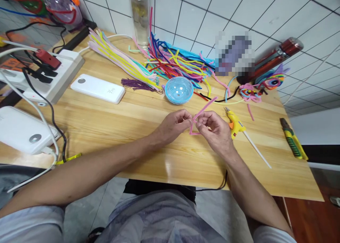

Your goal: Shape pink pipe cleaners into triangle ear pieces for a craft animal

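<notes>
Between my two hands is a pink pipe cleaner (205, 108), bent at sharp angles, one straight end pointing up and to the right. My left hand (177, 124) pinches it from the left with thumb and forefinger. From the right, my right hand (215, 131) grips it too, fingers curled and thumb pressed in. A lower bend of the pipe cleaner shows below the fingertips. Just beyond the hands sits a small blue bowl (179, 90). A yellow glue gun (235, 124) with a white glue stick lies right of my right hand.
A heap of coloured pipe cleaners (175, 64) lies along the tiled wall, near a glass bottle (140, 20). White power banks (97, 88) and a power strip (55, 76) with cables fill the left. Pliers (293, 140) rest near the right edge; a dark red flask (273, 57) leans behind.
</notes>
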Action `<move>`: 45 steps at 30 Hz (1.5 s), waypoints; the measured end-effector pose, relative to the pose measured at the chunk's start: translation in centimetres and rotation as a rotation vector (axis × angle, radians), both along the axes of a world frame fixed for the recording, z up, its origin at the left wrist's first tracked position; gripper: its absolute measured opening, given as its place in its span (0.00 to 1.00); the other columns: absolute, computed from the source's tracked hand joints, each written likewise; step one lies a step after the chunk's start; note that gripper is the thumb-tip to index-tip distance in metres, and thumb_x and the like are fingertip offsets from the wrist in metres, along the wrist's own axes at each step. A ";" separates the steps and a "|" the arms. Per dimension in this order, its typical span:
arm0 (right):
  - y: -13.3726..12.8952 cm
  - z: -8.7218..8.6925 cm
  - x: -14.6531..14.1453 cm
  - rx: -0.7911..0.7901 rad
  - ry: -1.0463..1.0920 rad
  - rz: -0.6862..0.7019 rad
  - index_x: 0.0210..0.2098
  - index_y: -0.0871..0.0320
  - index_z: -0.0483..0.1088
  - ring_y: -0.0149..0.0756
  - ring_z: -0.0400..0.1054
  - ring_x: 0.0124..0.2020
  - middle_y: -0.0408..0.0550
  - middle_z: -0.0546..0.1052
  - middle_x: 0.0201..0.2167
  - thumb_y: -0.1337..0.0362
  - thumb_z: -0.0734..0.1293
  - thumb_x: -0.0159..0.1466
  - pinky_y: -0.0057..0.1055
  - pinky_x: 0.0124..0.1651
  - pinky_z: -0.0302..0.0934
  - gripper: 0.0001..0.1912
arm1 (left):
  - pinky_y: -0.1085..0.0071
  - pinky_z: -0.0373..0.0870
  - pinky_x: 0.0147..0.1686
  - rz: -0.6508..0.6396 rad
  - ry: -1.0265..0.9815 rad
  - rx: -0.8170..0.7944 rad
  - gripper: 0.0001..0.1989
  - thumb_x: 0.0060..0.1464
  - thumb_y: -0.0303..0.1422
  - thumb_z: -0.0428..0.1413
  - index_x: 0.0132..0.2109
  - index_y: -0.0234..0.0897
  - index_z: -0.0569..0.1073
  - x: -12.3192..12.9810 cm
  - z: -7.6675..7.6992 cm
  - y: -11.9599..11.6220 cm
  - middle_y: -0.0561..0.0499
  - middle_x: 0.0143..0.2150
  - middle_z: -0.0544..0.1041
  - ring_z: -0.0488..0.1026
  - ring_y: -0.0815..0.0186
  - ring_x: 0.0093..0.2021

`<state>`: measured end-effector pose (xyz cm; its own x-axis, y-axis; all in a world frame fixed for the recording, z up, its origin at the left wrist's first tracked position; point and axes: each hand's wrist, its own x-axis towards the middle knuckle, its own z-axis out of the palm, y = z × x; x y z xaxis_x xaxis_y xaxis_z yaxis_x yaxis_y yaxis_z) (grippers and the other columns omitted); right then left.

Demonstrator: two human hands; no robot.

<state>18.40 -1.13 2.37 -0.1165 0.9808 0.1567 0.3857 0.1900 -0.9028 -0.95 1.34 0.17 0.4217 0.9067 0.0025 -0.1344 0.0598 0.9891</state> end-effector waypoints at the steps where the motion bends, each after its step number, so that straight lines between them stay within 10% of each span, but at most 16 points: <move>1: 0.0 -0.1 0.0 0.002 0.002 0.004 0.43 0.53 0.76 0.31 0.69 0.29 0.40 0.76 0.29 0.64 0.74 0.64 0.28 0.30 0.65 0.08 | 0.71 0.62 0.32 -0.001 0.006 0.007 0.07 0.56 0.36 0.58 0.34 0.38 0.71 0.0 0.0 0.0 0.57 0.29 0.70 0.63 0.71 0.28; 45: -0.5 -0.8 0.2 0.053 0.022 0.068 0.41 0.51 0.78 0.34 0.73 0.32 0.42 0.79 0.33 0.65 0.72 0.67 0.33 0.36 0.69 0.03 | 0.70 0.66 0.34 -0.021 0.027 -0.069 0.06 0.54 0.35 0.59 0.32 0.38 0.72 -0.1 0.6 -0.2 0.57 0.27 0.70 0.65 0.70 0.29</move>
<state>18.61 -1.68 1.55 -0.1789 0.9609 0.2115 0.3501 0.2630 -0.8990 -1.08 1.10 0.77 0.4393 0.8955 -0.0718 -0.1054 0.1307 0.9858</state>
